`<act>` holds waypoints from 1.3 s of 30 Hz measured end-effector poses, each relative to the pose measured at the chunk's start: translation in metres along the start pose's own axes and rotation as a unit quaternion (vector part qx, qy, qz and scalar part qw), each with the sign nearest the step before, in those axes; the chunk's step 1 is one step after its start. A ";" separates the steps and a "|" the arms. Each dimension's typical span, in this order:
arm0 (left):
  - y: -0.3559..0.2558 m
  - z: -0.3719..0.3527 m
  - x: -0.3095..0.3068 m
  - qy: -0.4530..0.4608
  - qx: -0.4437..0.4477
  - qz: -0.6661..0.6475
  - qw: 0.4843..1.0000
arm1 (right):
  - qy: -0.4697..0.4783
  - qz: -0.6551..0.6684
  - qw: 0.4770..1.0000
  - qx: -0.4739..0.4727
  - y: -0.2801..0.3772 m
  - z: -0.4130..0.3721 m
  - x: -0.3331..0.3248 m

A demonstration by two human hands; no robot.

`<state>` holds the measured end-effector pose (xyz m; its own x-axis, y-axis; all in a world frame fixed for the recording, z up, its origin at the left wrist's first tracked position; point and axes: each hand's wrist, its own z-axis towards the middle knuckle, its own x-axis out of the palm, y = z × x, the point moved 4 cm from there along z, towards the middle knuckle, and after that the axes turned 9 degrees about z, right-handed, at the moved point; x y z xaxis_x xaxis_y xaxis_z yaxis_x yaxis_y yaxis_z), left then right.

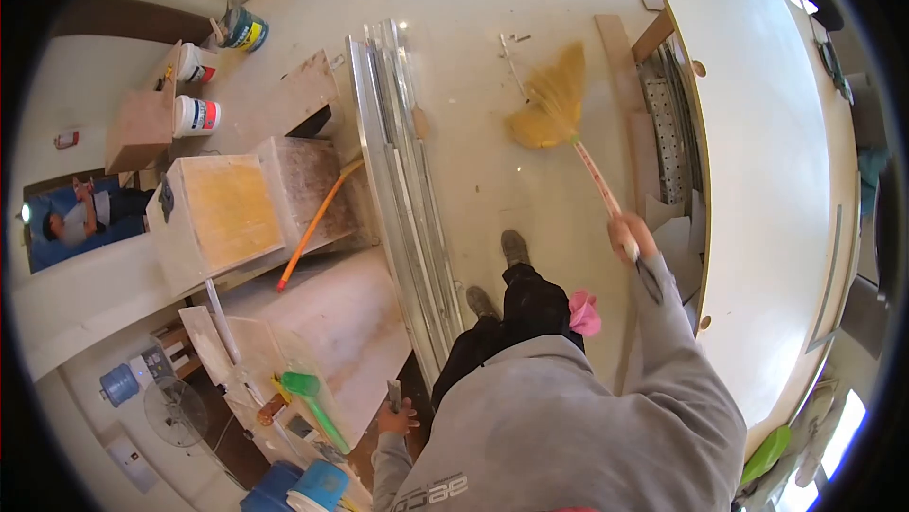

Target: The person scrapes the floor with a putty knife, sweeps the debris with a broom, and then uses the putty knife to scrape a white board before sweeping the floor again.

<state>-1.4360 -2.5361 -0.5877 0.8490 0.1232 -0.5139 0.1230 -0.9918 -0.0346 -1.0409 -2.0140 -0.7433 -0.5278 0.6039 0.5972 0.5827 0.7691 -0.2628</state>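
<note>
My right hand (pixel 632 236) is closed around the pale handle of a broom (pixel 598 176). The broom's fan of yellow bristles (pixel 554 100) is over the light floor and blurred by motion. Small debris (pixel 512 62) lies beside the bristles. Low at my left side, my left hand (pixel 398 415) is closed on a short flat grey piece (pixel 394 395) that sticks up past the fingers; its kind is not clear. A pink cloth (pixel 584 312) hangs at my right hip.
Long metal profiles (pixel 402 171) lie along the floor to my left, beside dusty boxes (pixel 232 214) and an orange-ended pole (pixel 317 223). A long white panel (pixel 767 152) runs along my right. Paint buckets (pixel 197 116) stand farther left. Another person (pixel 85 214) is in the background.
</note>
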 end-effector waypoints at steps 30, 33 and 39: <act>0.129 -0.045 0.087 -0.022 -0.115 -0.107 0.987 | 0.005 -0.307 0.949 -0.072 0.033 0.064 0.024; 0.148 -0.050 0.116 -0.056 -0.100 -0.202 0.973 | -0.116 -0.269 0.955 -0.040 0.012 -0.008 -0.029; 0.193 -0.079 0.211 -0.048 -0.100 -0.275 0.955 | -0.222 -0.414 0.882 -0.024 -0.100 -0.035 -0.100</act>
<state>-1.1926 -2.6993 -0.6353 0.5789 0.6101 -0.5410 0.6400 -0.7511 -0.1622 -1.0247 -2.1583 -0.7500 -0.9689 -0.1300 0.2107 -0.0962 0.9819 0.1633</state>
